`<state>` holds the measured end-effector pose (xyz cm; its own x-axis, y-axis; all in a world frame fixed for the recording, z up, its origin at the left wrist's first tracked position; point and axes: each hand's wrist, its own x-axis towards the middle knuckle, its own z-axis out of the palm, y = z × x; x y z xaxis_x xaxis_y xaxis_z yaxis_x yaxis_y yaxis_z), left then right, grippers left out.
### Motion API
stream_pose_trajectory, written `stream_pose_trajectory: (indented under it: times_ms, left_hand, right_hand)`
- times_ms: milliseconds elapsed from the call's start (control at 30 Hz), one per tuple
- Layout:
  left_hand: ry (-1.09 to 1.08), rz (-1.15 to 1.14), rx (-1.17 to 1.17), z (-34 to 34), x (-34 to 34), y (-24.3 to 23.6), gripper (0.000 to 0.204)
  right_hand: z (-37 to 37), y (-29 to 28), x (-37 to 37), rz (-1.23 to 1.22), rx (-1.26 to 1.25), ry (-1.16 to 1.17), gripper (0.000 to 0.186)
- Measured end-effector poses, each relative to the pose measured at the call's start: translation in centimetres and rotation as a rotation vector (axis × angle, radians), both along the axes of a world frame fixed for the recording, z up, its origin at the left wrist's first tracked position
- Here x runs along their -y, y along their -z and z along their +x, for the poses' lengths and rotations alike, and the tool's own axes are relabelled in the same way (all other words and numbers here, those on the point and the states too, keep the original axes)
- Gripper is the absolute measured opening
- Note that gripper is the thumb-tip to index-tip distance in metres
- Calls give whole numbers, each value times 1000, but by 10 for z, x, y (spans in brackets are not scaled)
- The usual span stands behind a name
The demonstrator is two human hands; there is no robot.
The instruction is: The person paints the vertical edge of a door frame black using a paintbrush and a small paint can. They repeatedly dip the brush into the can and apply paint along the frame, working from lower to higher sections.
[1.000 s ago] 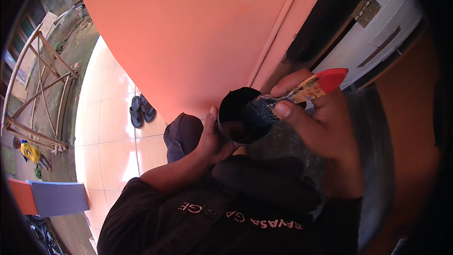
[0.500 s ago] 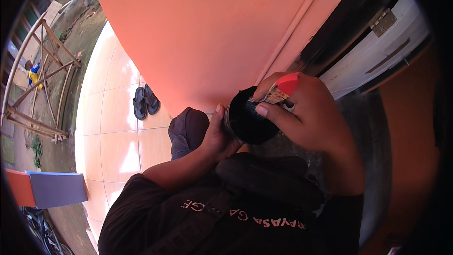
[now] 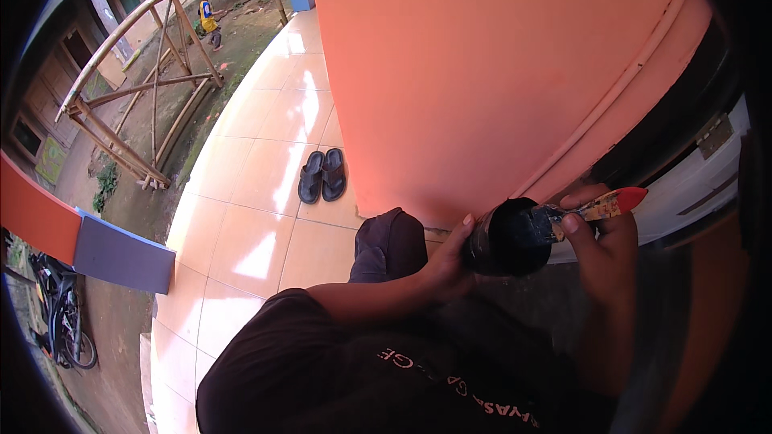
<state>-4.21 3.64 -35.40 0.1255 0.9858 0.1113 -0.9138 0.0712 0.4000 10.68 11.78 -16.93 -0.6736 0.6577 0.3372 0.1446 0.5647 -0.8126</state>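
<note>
A round black container point(image 3: 515, 254), dark inside, is held at its left side by my left hand point(image 3: 452, 261), with the thumb up along its wall. Pinched in my right hand point(image 3: 603, 245) is a paintbrush point(image 3: 599, 209) with a red-tipped, paint-spattered handle. Its dark bristle end reaches over the container's opening. Whether the bristles touch paint inside cannot be made out. My right thumb lies along the brush near its ferrule.
An orange wall point(image 3: 482, 72) stands ahead, with a white door point(image 3: 708, 169) at right. Black sandals point(image 3: 322, 175) lie on the tiled floor point(image 3: 249, 193). A bamboo frame point(image 3: 153, 88), a person point(image 3: 209, 18) and a motorcycle point(image 3: 64, 313) are outside at left.
My view has swung left, so the scene sits farther right. The brush handle now points out to the right, more of it showing beyond my fingers. Both hands keep their hold.
</note>
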Motion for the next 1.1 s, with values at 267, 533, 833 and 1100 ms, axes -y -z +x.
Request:
stream_pose_trajectory:
  times_ms: [267,533,833,1100]
  left_hand:
    - [-59,-94,-30,3,2,-10,81]
    - [-35,-183,-64,5,0,-19,80]
    - [21,-116,-4,0,-7,-16,78]
    - [75,-77,39,3,-19,-2,77]
  right_hand:
    - [12,4,-2,48,-25,-43,14]
    - [18,9,0,-125,-196,46,17]
    - [30,27,-36,-590,-456,17,18]
    - [40,45,-46,-734,-572,-50,18]
